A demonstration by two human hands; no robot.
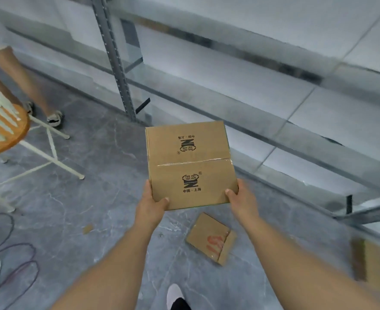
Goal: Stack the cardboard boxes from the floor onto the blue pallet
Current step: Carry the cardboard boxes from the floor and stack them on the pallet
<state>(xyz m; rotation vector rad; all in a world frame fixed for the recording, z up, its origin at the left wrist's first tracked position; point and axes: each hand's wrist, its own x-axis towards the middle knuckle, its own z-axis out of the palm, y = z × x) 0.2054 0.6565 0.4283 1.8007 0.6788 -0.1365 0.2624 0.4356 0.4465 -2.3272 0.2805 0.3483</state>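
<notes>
Both hands — left (154, 203), right (240, 198) — clamp a box (191, 166) aloft, carry step. Pallet unseen — next, find it.

Grey marbled floor (77, 198) under your feet, a small taped cardboard box (211, 238) lying flat on it, another blurred box (368, 260) to your right, chair legs (57, 157), looped cables (12, 253).

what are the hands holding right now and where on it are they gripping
Both hands hold one taped cardboard box by its near corners: the left hand at the near-left corner, the right hand at the near-right, thumbs on top.
</notes>
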